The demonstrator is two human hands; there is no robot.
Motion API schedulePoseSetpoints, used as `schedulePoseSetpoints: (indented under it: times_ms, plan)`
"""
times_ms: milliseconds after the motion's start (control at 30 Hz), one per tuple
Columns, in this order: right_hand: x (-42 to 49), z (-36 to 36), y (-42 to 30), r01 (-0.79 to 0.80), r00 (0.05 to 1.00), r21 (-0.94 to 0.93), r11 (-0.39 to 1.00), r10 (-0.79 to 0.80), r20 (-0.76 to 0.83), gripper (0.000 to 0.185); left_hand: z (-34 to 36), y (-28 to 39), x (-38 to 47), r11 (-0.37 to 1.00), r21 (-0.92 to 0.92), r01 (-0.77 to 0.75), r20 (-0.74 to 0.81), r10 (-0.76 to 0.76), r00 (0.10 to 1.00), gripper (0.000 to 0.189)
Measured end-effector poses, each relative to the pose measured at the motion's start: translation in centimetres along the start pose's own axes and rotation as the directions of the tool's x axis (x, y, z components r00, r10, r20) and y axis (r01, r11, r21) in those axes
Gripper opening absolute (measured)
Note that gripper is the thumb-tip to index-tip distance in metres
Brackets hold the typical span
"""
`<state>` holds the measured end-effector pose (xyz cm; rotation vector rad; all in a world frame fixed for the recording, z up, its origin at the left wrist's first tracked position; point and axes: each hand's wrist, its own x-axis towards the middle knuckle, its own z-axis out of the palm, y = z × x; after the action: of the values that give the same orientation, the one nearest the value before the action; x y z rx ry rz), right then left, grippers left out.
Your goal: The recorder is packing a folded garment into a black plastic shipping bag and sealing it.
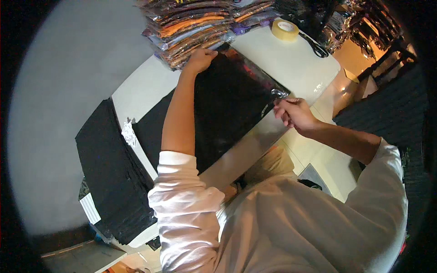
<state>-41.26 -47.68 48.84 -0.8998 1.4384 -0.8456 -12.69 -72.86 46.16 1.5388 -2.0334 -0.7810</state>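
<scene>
Black folded fabric (pixel 232 105) lies on the white table in front of me, with a glossy clear plastic strip (pixel 254 70) along its far right side, perhaps part of a bag. My left hand (pixel 200 60) pinches the far corner of the fabric, next to a stack of packed items. At the near right corner, my right hand (pixel 296 113) has its thumb and fingers closed on the crumpled plastic edge (pixel 279 93). The fingertips partly hide that corner. A crumpled white-silver piece (pixel 129 132) sits at the left edge of the fabric.
Several plastic-wrapped packs (pixel 194 29) are stacked at the back. A tape roll (pixel 285 30) and black-handled scissors (pixel 315 47) lie on the white table (pixel 307 73). A pile of black fabric (pixel 109 170) overhangs at left. Dark ribbed material (pixel 382 102) stands at right.
</scene>
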Motion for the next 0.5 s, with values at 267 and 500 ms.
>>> schedulePoseSetpoints:
  times_ms: [267, 500]
  plan:
    - [-1.2, -1.4, -3.9, 0.475, 0.879, -0.057, 0.878, -0.469, 0.084, 0.024, -2.7, 2.6, -2.2, 0.82, -0.567, -0.08, -0.187, -0.034, 0.982, 0.035]
    - [-3.9, -1.2, -9.2, 0.699, 0.714, -0.205, 0.685, -0.684, 0.15, 0.025, -7.2, 5.2, -4.8, 0.607, -0.789, -0.094, -0.166, -0.064, 0.984, 0.026]
